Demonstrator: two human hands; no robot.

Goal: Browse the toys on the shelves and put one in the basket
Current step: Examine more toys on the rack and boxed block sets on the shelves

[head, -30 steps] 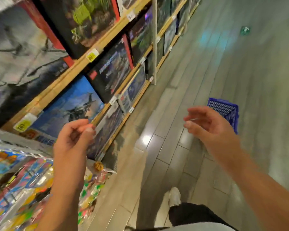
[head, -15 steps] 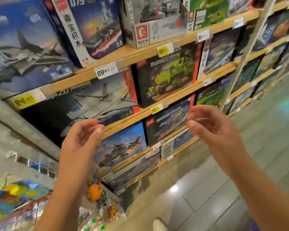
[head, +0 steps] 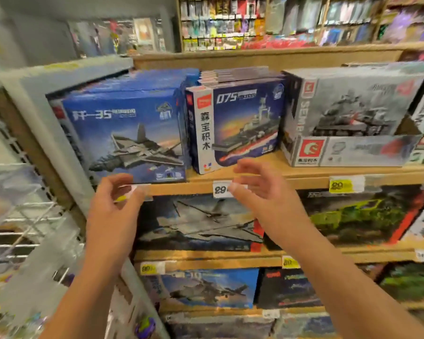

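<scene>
I face a wooden shelf (head: 304, 176) stacked with boxed building-brick toys. A blue fighter-jet box (head: 127, 135) stands at the left of the top shelf, a blue warship box (head: 242, 128) beside it, and a grey tank box (head: 357, 116) to the right. My left hand (head: 115, 211) is raised just below the jet box, fingers curled, holding nothing. My right hand (head: 262, 194) hovers below the warship box with fingers spread, covering part of a price tag (head: 220, 189). The basket is out of view.
Lower shelves hold a dark jet box (head: 201, 223), a green truck box (head: 353, 216) and a blue helicopter box (head: 206, 287). A white wire rack (head: 27, 216) with bagged toys stands to the left. More shelving fills the background.
The view has swung up from the floor and basket to the top shelf. Both hands have risen with it, staying empty, and now sit just under the blue boxes.
</scene>
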